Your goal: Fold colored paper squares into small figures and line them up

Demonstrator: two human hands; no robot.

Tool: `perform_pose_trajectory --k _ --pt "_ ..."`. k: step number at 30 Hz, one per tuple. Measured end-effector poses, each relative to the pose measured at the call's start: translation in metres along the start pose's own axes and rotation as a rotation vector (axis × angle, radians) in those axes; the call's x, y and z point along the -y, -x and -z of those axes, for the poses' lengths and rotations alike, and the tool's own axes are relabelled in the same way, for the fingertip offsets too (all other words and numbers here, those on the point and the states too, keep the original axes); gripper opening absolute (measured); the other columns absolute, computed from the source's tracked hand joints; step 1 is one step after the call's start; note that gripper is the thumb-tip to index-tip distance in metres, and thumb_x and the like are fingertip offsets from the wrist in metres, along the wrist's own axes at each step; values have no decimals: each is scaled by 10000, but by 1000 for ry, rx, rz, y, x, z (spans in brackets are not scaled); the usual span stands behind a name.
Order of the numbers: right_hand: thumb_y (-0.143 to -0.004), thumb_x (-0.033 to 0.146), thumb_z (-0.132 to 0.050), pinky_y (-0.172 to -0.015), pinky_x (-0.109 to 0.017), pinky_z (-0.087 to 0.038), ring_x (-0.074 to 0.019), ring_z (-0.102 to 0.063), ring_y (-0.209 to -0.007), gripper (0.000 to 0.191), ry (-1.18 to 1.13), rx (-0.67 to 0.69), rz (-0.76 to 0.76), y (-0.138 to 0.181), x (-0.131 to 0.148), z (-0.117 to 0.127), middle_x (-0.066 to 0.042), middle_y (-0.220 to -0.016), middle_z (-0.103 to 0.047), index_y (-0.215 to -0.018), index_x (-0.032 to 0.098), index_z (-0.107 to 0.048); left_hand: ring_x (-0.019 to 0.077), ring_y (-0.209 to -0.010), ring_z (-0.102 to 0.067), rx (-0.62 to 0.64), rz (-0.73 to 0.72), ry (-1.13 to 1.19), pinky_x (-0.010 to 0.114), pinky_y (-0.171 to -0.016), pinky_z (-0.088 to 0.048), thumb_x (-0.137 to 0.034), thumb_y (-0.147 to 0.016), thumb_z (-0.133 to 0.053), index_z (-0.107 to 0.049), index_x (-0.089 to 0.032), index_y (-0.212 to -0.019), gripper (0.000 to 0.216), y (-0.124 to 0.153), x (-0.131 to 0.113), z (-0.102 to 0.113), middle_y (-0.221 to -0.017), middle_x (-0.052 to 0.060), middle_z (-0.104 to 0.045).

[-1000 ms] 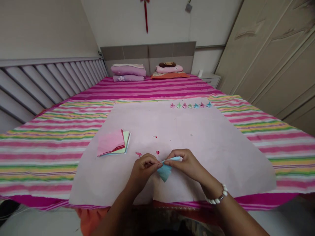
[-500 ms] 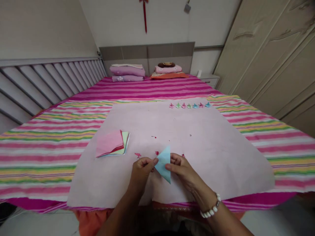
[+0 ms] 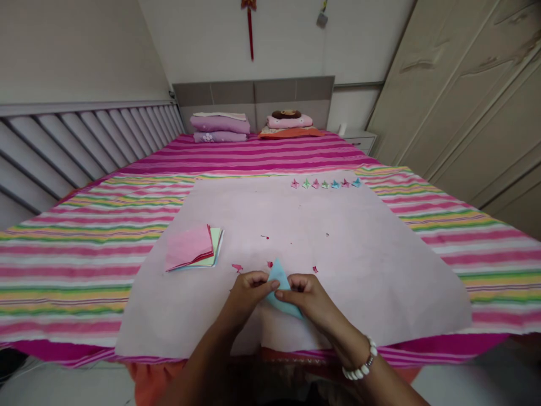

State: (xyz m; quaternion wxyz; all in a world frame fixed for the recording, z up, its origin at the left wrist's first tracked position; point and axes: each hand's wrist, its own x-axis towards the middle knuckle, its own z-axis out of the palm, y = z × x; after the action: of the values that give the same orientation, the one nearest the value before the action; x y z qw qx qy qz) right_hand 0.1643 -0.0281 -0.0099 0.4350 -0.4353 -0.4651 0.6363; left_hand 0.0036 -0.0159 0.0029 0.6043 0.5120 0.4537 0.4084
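Observation:
A light blue sheet of origami paper, folded into a triangle, is held between both hands just above the pale sheet near the bed's front edge. My left hand pinches its left side, thumb on top. From the right, my right hand grips it with the thumb laid across the front, almost touching the left thumb. Fingers behind the paper are partly hidden. A beaded bracelet circles my right wrist. Small dark red marks or scraps lie near the hands.
To the left sits a stack of coloured paper squares, pink on top. Several small folded paper pieces stand in a row at the sheet's far right. Folded bedding rests by the headboard; a railing runs along the left.
The blue triangle has turned, its long straight edge swinging from upright to slanted. My hands have come closer together, with both thumbs now meeting near its middle.

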Motion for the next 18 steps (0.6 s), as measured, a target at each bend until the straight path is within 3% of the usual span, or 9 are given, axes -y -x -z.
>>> perform_pose_trajectory --k 6,12,16,18 --pt "-614 328 -745 -461 -229 -206 -79 -295 -465 323 48 54 -33 3 -1 -6 66 -482 -375 -489 184 -485 100 -551 -451 -31 -20 -28 227 -551 -341 -334 -654 -742 -651 -156 -542 230 -11 -13 -3 -522 -43 -528" --pt "-609 322 -725 -449 -226 -191 -75 -279 -460 332 67 23 -57 8 -6 -9 70 -474 -350 -483 190 -448 93 -585 -482 -291 -63 168 225 -611 -382 -390 -636 -755 -680 -161 -647 241 -20 -14 4 -589 -32 -583" --pt "-610 369 -736 -444 -223 -210 -76 -297 -454 333 9 -135 -9 4 -4 -4 71 -478 -370 -516 186 -475 115 -677 -537 -135 1 61 243 -664 -412 -328 -591 -800 -713 -168 -879 341 -11 -7 8 -779 7 -663" --pt "-611 376 -746 -442 -222 -210 -76 -301 -456 344 12 -177 15 2 -1 -2 72 -479 -369 -519 184 -476 122 -666 -540 -41 54 38 250 -652 -411 -308 -585 -803 -714 -151 -867 334 -6 0 8 -753 13 -658"
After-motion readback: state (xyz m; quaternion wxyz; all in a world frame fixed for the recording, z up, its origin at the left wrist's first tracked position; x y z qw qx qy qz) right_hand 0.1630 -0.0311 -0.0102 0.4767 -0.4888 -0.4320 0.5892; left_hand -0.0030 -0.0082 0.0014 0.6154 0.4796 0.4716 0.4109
